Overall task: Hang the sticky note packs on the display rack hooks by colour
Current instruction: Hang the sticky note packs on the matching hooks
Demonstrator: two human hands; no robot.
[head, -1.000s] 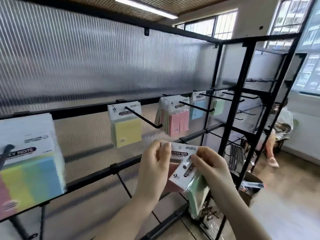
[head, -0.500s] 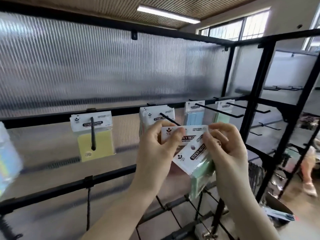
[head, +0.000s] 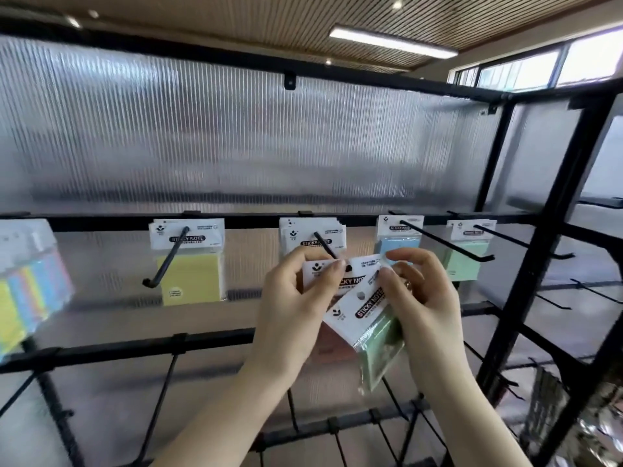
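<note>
My left hand (head: 291,311) pinches the white header of a pink sticky note pack (head: 337,345), its hole right at the tip of the hook (head: 325,246) that carries several pink packs (head: 312,232). My right hand (head: 418,298) grips a green pack (head: 377,342), tilted, in front of the pink one. Along the same black rail hang a yellow pack (head: 190,278), a blue pack (head: 397,246), a green pack (head: 467,259) and, at the far left, a multicolour pack (head: 27,291).
Long black hooks (head: 448,244) jut out toward me over the blue and green packs. The rack's black upright post (head: 539,264) stands to the right, with more bare hooks beyond it. A lower rail (head: 135,348) crosses beneath. A ribbed translucent panel backs the rack.
The view has swung left and up along the rack. Both hands have risen with the two packs, bringing the pink pack's hole up to the tip of the pink hook.
</note>
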